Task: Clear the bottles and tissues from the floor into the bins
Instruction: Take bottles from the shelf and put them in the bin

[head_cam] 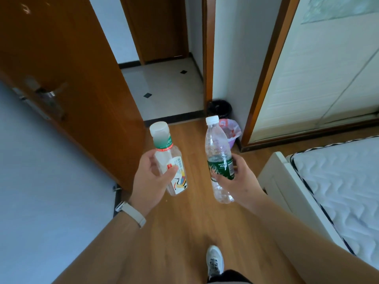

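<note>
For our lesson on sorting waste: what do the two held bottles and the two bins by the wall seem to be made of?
Left bottle: clear plastic, glossy, with a printed label. Right bottle: thin clear plastic, crinkled walls, with a green label. Both have white caps, likely plastic. Black bin: probably plastic with a dark liner, unclear. Purple bin: smooth plastic; its liner is a thin translucent bag.

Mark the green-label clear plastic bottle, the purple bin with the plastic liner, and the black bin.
Green-label clear plastic bottle (217, 152): head view, clear body above the label.
Purple bin with plastic liner (231, 130): head view, liner at the rim.
Black bin (220, 108): head view, rim by the wall.
</note>
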`<state>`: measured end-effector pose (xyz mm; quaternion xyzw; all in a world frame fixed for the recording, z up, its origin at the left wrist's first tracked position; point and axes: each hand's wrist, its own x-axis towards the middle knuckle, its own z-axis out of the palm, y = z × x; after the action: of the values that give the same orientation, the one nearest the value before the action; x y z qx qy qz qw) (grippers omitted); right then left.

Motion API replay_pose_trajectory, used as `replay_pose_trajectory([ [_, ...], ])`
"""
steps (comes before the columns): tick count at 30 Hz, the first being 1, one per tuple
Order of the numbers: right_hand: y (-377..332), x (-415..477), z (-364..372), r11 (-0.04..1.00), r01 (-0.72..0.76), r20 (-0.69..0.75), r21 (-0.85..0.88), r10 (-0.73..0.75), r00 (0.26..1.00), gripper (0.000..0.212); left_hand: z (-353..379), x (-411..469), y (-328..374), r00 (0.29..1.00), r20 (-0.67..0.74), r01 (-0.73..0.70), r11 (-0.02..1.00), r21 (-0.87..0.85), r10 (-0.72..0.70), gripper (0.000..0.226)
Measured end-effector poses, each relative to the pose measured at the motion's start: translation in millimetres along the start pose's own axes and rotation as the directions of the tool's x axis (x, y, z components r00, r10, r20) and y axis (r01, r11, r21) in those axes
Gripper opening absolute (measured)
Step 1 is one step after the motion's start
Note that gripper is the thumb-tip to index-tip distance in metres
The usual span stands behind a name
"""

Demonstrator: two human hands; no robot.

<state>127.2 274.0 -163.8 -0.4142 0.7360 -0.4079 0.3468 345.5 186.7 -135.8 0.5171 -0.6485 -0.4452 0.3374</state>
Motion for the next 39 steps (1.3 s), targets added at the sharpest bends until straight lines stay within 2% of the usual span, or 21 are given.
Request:
replay_pose_trajectory([
  [5,-5.7,65.4,-37.2,0.999,-0.012,-0.041,0.035,0.014,0.999,0.062,34.1,62.9,20.3,0.999,0.018,-0.03,0.999,0.026,0.029,0.053],
  [10,-9.5,101.8,-56.9,0.998,-0.035,-0.105,0.046,0.04,0.994,0.07,54.6,109.7,33.5,0.998,0.058,-0.027,1.0,0.008,0.026,0.051],
  [16,-3.0,135.2,-59.6,0.991,-0.089,-0.19,0.099,0.106,0.976,0.067,66.0,161.2,29.8,0.995,0.084,-0.046,0.999,-0.012,0.047,0.055],
  [25,-32.8,231.2,-30.7,0.986,-0.145,-0.293,0.083,0.163,0.942,0.069,56.8,283.0,12.7,0.982,0.177,-0.053,0.996,-0.073,0.065,0.053],
  [39,-121.5,411.8,64.9,0.985,-0.171,-0.345,0.026,0.17,0.923,0.066,-13.8,504.0,-23.5,0.966,0.253,-0.02,0.99,-0.137,0.054,0.056],
])
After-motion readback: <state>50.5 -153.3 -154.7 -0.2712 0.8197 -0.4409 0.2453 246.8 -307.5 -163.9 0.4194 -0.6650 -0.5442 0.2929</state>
